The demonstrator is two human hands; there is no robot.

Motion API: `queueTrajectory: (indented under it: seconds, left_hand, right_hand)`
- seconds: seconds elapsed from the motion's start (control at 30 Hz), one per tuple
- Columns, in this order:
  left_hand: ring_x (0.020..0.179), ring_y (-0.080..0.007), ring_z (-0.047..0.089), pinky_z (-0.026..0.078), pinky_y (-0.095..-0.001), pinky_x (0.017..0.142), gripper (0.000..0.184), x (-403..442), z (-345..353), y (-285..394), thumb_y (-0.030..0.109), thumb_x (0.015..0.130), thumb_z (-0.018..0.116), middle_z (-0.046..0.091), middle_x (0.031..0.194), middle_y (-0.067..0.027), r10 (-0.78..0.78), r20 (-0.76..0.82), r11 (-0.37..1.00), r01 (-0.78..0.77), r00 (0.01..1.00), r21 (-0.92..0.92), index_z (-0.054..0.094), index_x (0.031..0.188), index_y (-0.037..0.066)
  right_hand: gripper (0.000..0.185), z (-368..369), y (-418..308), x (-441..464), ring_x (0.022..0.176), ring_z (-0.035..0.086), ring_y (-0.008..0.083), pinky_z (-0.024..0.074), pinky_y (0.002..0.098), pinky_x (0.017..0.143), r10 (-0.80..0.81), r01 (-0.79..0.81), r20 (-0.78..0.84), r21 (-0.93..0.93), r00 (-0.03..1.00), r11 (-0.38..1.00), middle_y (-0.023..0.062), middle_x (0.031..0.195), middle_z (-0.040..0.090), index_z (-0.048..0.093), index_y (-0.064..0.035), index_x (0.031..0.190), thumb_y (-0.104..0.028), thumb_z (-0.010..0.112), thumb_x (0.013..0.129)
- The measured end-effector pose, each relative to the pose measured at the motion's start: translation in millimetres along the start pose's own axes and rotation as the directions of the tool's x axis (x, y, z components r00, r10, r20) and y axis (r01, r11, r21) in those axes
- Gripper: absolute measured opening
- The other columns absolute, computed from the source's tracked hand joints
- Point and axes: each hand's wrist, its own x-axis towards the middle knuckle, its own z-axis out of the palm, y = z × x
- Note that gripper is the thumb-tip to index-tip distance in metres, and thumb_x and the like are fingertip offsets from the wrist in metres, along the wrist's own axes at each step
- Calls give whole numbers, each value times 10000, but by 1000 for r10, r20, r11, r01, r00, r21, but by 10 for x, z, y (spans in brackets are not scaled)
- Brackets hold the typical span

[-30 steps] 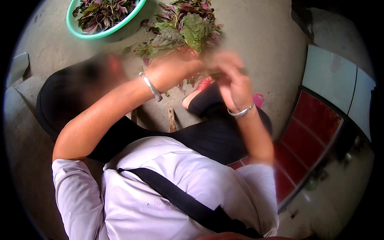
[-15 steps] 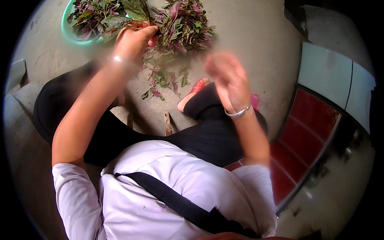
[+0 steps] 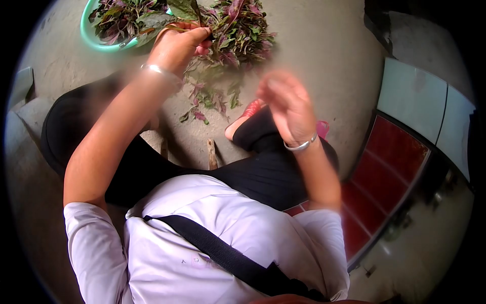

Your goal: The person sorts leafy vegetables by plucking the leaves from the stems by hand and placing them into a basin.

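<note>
My left hand (image 3: pixel 180 46) is closed, thumb and fingers pinched on an amaranth stem (image 3: pixel 186 10) with broad dark green leaves. Just beyond it lies a heap of purple-green amaranth leaves (image 3: pixel 240 35) on the floor. Left of that stands a mint-green basin (image 3: pixel 91 41) filled with similar leaves (image 3: pixel 121 23). Loose leaves (image 3: pixel 210 99) are scattered between the heap and my feet. Over my knee, my right hand (image 3: pixel 289 109) is raised with loosely curved fingers. Its fingertips are blurred, and no object shows in it.
Concrete floor (image 3: pixel 324 45) surrounds the leaves. My sandalled foot (image 3: pixel 240 124) is below the scattered leaves, and wooden stool legs (image 3: pixel 211 154) show between my knees. At the right stands a red-tiled structure (image 3: pixel 387 162) with pale panels (image 3: pixel 412 96). Something pink (image 3: pixel 322 130) lies behind my right wrist.
The view has shifted slightly, so the basin and heap sit a little further right. My right hand's fingers look slightly more curled. My left hand keeps its hold on the amaranth stem.
</note>
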Motion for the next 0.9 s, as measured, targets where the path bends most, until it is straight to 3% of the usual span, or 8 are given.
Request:
queueTrajectory:
  seconds: [0.23, 0.43, 0.57, 0.7, 0.73, 0.8, 0.83, 0.9]
  left_hand:
    - [695, -96, 531, 450, -203, 633, 149, -2, 3, -20, 120, 843, 540, 546, 819, -38, 6, 27, 1000, -7, 1000, 20, 555, 894, -19]
    - [692, -95, 530, 448, -206, 643, 142, -33, 43, 3, 116, 840, 541, 544, 798, -32, -3, 41, 1000, 4, 999, -18, 549, 884, -19]
    - [694, -97, 532, 446, -205, 640, 126, -79, 83, 13, 104, 830, 550, 545, 787, -33, -1, 110, 995, 12, 994, -103, 542, 879, -11]
    - [679, -117, 532, 432, -219, 615, 110, -122, 142, -38, 84, 811, 561, 552, 785, -46, -66, 175, 978, 98, 982, -185, 536, 864, -9]
    - [664, -115, 520, 419, -220, 618, 111, -109, 129, -74, 88, 804, 560, 555, 773, -50, 7, 204, 990, -36, 979, 138, 536, 857, -6]
    - [655, -115, 513, 407, -215, 628, 126, -203, 238, -48, 100, 793, 566, 557, 757, -52, -100, 143, 972, 127, 985, -195, 538, 853, -7]
    - [656, -119, 514, 402, -216, 637, 144, -190, 221, -37, 108, 785, 568, 559, 747, -58, -106, 137, 991, 93, 985, 94, 533, 858, -12]
    - [675, -118, 524, 407, -219, 643, 177, -201, 219, -107, 118, 786, 577, 562, 755, -59, -56, 172, 997, 47, 983, 58, 526, 890, -16]
  right_hand:
    - [135, 69, 73, -11, 775, 564, 117, 458, 242, 737, 76, -79, -48, -62, 996, 995, 62, 867, 602, 573, 14, 945, -58, 529, 839]
    - [116, 58, 188, 7, 757, 563, 104, 465, 237, 696, 27, -25, 4, -294, 1000, 956, 57, 835, 598, 586, 20, 886, -66, 530, 832]
    - [96, 34, 267, -13, 739, 557, 130, 456, 264, 660, 122, -45, 72, -653, 990, 756, 54, 764, 536, 579, 5, 782, -90, 565, 792]
    - [177, 105, 427, -28, 728, 518, 252, 436, 326, 669, -98, 284, 267, -877, 959, 388, 122, 813, 494, 523, -15, 797, -81, 623, 666]
    - [224, 122, 424, -39, 733, 530, 242, 444, 324, 671, -43, 249, 254, -880, 966, 404, 116, 852, 494, 521, -16, 842, -98, 637, 669]
    - [227, 158, 403, -46, 742, 548, 200, 448, 297, 676, -93, 291, 277, -878, 956, 381, 99, 857, 521, 520, -9, 878, -106, 633, 707]
    - [229, 135, 395, -26, 746, 549, 179, 448, 285, 678, -105, 269, 248, -846, 963, 460, 92, 859, 530, 516, -8, 898, -109, 626, 725]
    - [232, 51, 366, -1, 753, 552, 137, 446, 261, 683, -112, 215, 186, -760, 976, 613, 76, 864, 548, 508, -6, 938, -115, 612, 761]
